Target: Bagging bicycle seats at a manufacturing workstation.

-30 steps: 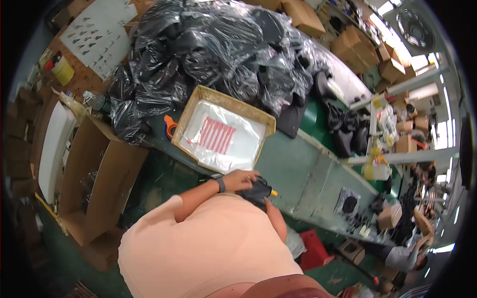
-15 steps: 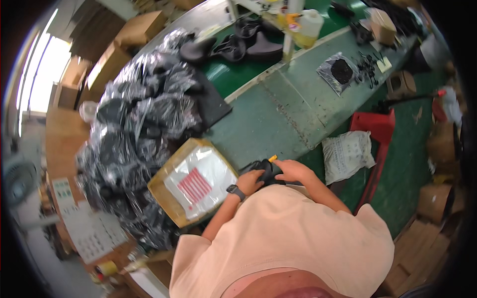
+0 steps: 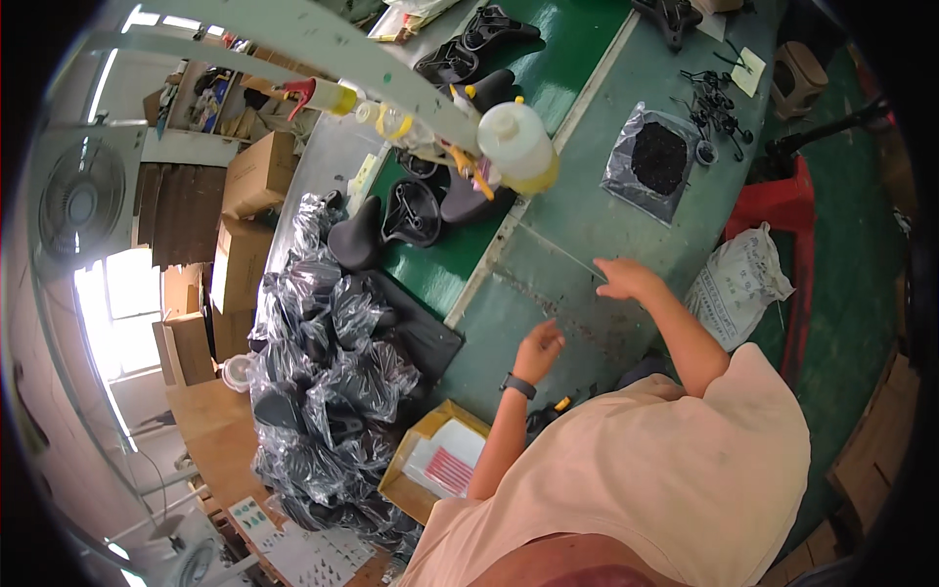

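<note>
My left hand [image 3: 540,351], with a dark watch on its wrist, hovers over the near part of the green worktable [image 3: 528,284]. Its fingers are loosely bent, and nothing shows in them. Farther right and forward is my right hand [image 3: 628,281], fingers stretched out over the table and holding nothing visible. Beyond it lies a clear plastic bag [image 3: 622,174] with a heap of small black parts [image 3: 661,157] on it. Close to my body, below the left hand, a black item with a yellow-orange piece [image 3: 562,403] is partly hidden by my shirt.
Plastic-wrapped bicycle saddles [image 3: 333,391] pile up at the left beside an open carton [image 3: 401,481] of printed bags. Bare saddles [image 3: 357,235] stand farther back. A bottle of yellow liquid [image 3: 518,147] hangs by a post. Black clamps [image 3: 722,112] lie far right; a white sack [image 3: 740,289] stands beside the table.
Both hands have left the black item near my body and moved forward over the table, the right one farther. My view has shifted, showing more of the left wall and the bottles.
</note>
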`<act>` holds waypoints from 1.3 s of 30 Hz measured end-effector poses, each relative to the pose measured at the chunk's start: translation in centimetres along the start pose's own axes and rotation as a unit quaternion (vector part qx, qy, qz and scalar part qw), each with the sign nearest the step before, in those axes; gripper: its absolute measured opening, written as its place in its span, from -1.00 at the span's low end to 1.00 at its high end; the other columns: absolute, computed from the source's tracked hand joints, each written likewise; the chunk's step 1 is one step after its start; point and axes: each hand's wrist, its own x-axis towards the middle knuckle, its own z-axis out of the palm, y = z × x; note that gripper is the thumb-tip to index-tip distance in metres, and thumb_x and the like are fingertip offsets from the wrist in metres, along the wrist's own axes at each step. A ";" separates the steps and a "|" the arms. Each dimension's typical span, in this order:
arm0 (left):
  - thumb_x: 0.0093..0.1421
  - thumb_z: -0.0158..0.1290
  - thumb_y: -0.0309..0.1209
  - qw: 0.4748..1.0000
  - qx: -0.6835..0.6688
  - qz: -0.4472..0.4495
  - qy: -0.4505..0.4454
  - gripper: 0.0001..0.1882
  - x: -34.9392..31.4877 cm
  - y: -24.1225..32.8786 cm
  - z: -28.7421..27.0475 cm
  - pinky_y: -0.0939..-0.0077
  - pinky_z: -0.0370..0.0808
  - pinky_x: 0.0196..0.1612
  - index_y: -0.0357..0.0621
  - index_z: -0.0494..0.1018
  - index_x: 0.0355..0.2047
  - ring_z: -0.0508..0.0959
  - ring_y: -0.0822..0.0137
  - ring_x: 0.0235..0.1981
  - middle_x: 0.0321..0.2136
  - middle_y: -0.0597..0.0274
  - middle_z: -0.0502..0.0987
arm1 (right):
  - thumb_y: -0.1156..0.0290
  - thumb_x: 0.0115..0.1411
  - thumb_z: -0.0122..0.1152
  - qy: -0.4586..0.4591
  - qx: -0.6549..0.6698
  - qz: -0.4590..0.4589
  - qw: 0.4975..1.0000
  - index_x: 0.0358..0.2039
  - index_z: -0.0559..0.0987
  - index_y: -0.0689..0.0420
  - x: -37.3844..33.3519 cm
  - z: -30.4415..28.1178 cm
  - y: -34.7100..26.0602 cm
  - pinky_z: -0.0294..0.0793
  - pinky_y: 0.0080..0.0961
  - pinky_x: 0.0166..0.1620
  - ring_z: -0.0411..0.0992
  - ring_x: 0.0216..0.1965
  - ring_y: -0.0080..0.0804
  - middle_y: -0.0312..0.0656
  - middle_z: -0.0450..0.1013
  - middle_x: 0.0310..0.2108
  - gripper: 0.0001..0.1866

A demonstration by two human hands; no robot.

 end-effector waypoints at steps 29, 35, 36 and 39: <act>0.43 0.15 0.05 0.800 -0.457 -0.004 0.389 -0.37 34.0 -5.8 -16.0 -0.08 0.68 0.13 -0.14 0.46 0.29 0.67 0.06 0.10 0.14 -0.04 0.61 | 0.15 -0.03 0.71 0.433 0.441 0.001 0.786 0.30 0.51 0.41 33.1 -27.4 2.5 0.62 -0.25 0.16 0.64 0.09 -0.11 0.14 0.62 0.13 -0.04; 0.28 0.25 0.00 0.666 -0.604 -0.205 0.387 -0.35 17.3 -4.2 -6.8 -0.02 0.66 0.17 -0.15 0.44 0.22 0.66 0.01 0.05 0.10 0.03 0.60 | 0.36 0.19 0.54 0.329 0.580 0.068 0.742 0.39 0.44 0.31 8.9 -15.7 9.3 0.53 -0.39 0.23 0.56 0.09 -0.34 -0.03 0.55 0.17 -0.20; 0.31 0.25 0.03 0.662 -0.608 -0.194 0.392 -0.41 13.8 -5.0 -5.1 -0.05 0.56 0.31 -0.09 0.49 0.18 0.64 0.02 0.12 0.11 0.06 0.63 | 0.35 0.19 0.53 0.306 0.540 0.089 0.779 0.42 0.42 0.29 5.8 -13.0 8.6 0.44 -0.32 0.34 0.48 0.25 -0.25 0.03 0.46 0.30 -0.18; 0.39 0.25 -0.02 0.646 -0.622 -0.217 0.385 -0.40 5.0 -9.3 -0.1 -0.10 0.49 0.39 -0.12 0.43 0.26 0.61 -0.03 0.19 0.20 -0.02 0.58 | 0.33 0.19 0.49 0.206 0.540 0.159 0.801 0.46 0.39 0.27 0.6 -2.1 7.7 0.41 -0.24 0.39 0.45 0.33 -0.13 0.08 0.43 0.37 -0.15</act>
